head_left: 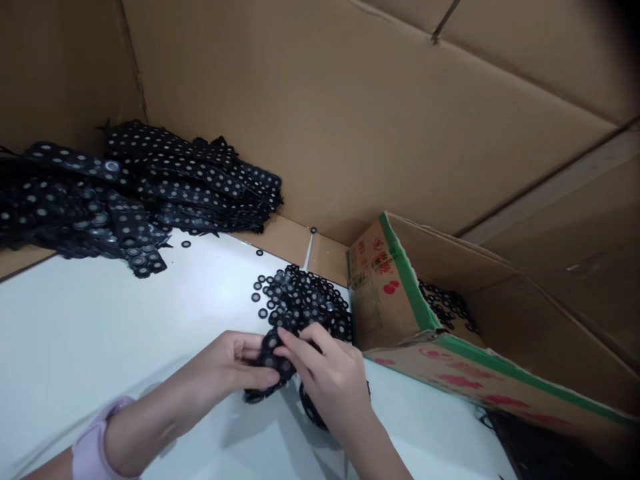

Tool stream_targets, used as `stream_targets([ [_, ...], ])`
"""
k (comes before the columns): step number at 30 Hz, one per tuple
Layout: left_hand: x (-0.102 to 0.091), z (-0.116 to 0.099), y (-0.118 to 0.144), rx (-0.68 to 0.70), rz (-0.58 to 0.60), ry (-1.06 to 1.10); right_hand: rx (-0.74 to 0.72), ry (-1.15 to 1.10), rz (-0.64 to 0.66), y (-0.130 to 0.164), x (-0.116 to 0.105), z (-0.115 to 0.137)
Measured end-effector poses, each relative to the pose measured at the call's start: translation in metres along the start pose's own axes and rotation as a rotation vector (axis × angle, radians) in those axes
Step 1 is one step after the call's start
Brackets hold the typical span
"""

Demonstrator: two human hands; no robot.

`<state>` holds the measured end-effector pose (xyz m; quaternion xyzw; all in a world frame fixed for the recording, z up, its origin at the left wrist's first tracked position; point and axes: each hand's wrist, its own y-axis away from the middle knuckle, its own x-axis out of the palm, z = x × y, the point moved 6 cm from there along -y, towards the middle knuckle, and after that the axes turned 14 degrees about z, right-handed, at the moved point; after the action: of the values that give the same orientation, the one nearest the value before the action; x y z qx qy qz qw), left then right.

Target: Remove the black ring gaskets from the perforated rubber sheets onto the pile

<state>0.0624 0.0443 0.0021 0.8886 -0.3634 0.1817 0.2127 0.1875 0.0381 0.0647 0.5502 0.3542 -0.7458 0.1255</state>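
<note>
A black sheet of round ring pieces (273,360), dotted with pale holes, is gripped between my two hands above the white table. My left hand (227,367) pinches its left side, with the thumb on top. At the sheet's upper right edge, the fingers of my right hand (333,373) are closed on it. Just beyond my fingers lies a heap of loose black rings (305,297). Another black piece (311,407) shows partly under my right hand; its shape is mostly hidden.
Stacks of black dotted sheets (190,173) lie at the back left against a cardboard wall (300,120). To the right stands an open carton (380,287) with green edges and black rings inside. A few single rings (186,244) are scattered on the white table (100,320).
</note>
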Motion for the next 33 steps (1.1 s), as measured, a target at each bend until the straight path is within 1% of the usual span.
stream_targets([
  [2, -0.002, 0.001, 0.000, 0.022, -0.035, -0.017, 0.056, -0.042, -0.052, 0.003, -0.001, -0.005],
  [4, -0.005, 0.002, -0.001, 0.045, -0.077, -0.041, 0.081, -0.081, -0.070, 0.004, -0.001, -0.006],
  [7, -0.006, 0.004, -0.001, 0.066, -0.102, -0.083, -0.003, -0.018, 0.001, 0.002, -0.001, -0.001],
  [10, -0.004, 0.004, -0.002, 0.070, -0.082, -0.135, -0.110, 0.084, 0.093, -0.001, -0.003, 0.002],
  [12, -0.003, 0.003, -0.002, 0.074, -0.069, -0.204, -0.123, 0.059, 0.132, -0.002, -0.004, 0.000],
  [14, -0.001, -0.001, -0.001, 0.092, -0.064, -0.304, -0.088, -0.062, 0.147, -0.001, -0.005, -0.003],
  [18, 0.002, -0.012, 0.001, 0.149, -0.098, -0.492, 0.028, -0.391, 0.135, 0.004, 0.001, -0.006],
  [20, 0.004, -0.016, 0.002, 0.162, -0.105, -0.549, 0.079, -0.432, 0.119, 0.006, 0.005, -0.005],
  [23, 0.005, -0.020, 0.003, 0.169, -0.111, -0.612, 0.128, -0.418, 0.105, 0.007, 0.009, -0.005],
  [29, 0.006, -0.020, 0.005, 0.199, -0.122, -0.701, 0.130, -0.587, 0.038, 0.006, 0.013, -0.007],
  [33, 0.014, -0.019, 0.004, 0.226, -0.084, -0.728, 0.235, -0.649, 0.008, 0.006, 0.017, -0.012],
])
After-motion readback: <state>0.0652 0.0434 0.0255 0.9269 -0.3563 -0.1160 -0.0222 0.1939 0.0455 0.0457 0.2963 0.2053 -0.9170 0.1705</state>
